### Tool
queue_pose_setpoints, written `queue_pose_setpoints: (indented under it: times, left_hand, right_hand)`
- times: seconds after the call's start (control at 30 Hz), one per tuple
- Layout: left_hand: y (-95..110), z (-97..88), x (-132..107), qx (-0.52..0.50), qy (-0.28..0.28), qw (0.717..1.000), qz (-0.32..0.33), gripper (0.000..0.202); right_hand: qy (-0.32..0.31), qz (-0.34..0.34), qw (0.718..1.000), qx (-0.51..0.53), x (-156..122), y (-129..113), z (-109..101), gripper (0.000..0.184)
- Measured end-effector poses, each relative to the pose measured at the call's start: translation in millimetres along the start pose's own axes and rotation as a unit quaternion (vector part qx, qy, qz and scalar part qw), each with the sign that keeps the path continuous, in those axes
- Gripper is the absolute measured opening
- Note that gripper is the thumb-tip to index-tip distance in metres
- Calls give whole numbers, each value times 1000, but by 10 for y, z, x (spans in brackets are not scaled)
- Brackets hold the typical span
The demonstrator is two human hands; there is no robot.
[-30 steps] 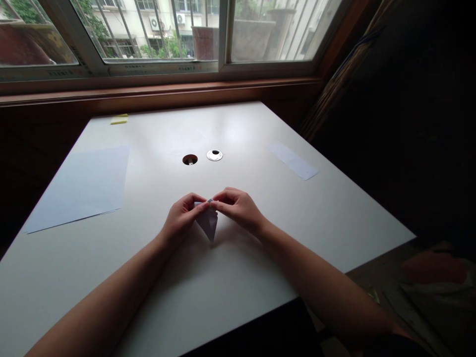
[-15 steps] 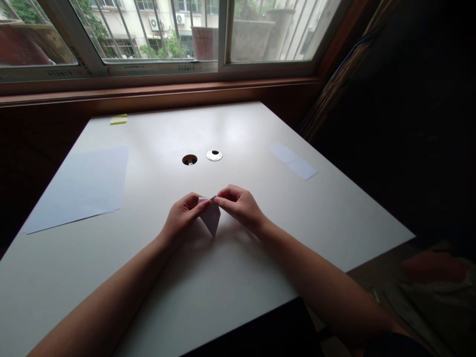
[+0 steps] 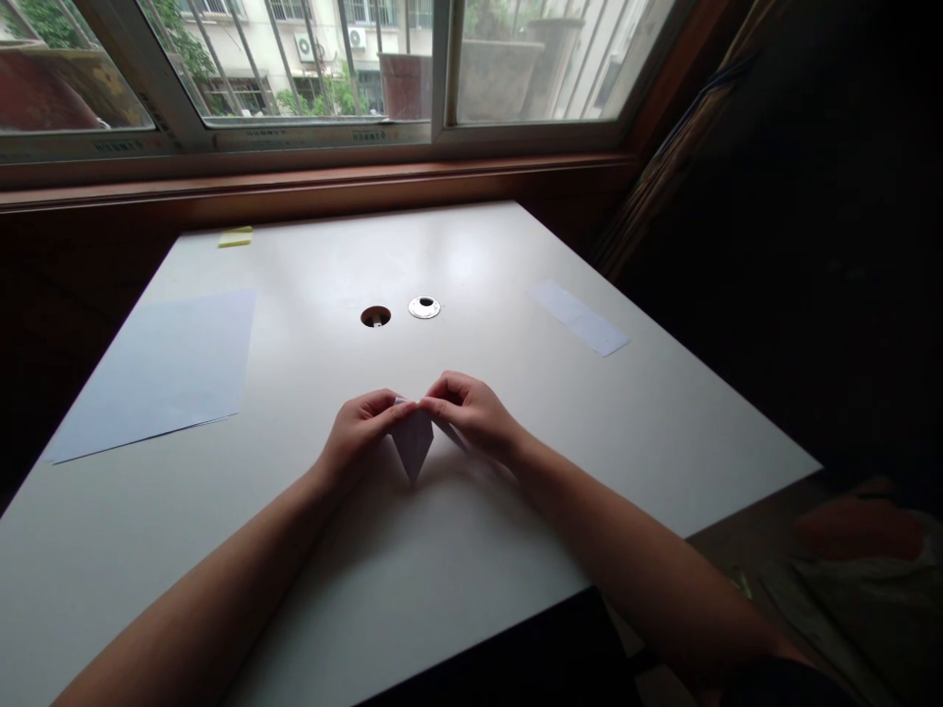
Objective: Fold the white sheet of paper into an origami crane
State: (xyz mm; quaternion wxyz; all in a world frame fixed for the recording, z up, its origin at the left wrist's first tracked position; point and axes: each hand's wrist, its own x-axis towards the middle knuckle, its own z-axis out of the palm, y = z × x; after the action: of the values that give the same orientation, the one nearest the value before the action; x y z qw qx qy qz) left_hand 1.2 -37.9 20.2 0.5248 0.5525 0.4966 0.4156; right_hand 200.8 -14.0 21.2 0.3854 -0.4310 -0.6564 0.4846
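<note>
A small folded paper point(image 3: 414, 447) hangs point down between my two hands, just above the white table point(image 3: 471, 589). My left hand point(image 3: 364, 422) pinches its upper left edge between thumb and fingers. On the other side, my right hand point(image 3: 468, 407) grips the top of the paper, its thumb tip close against the left thumb. Part of the paper shows below the right fingers; the rest is covered by both hands.
Large paper sheets point(image 3: 162, 373) lie on the left, and a paper strip point(image 3: 579, 317) on the right. Yellow sticky notes point(image 3: 236, 237) sit at the back left. A round cable hole point(image 3: 375, 316) and its metal cover point(image 3: 424, 307) are beyond my hands, below the window point(image 3: 295, 69).
Both hands have dropped slightly toward me with the folded paper. Its lower point has moved a little down and left, and my thumbs have come closer together.
</note>
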Motion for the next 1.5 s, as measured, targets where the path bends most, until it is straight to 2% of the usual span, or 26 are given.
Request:
queue_pose_setpoints:
  times: [0.33,0.67,1.2,1.33,1.5]
  left_hand:
    - [42,5,28,49,4,999,1,43]
    - [11,-1,18,92,-6,996,6,44]
    - [8,-5,21,76,-1,997,19,40]
    - [-5,4,56,22,-7,1000,1,42]
    - [-30,8,57,-95,-53,994,7,55]
  right_hand:
    - [16,42,998,39,21,36,-1,26]
    - [6,55,998,23,22,39,-9,24]
    - [-6,71,996,50,36,39,-1,26]
    - [-1,83,990,115,62,57,-4,27]
    - [2,120,966,231,84,68,-80,31]
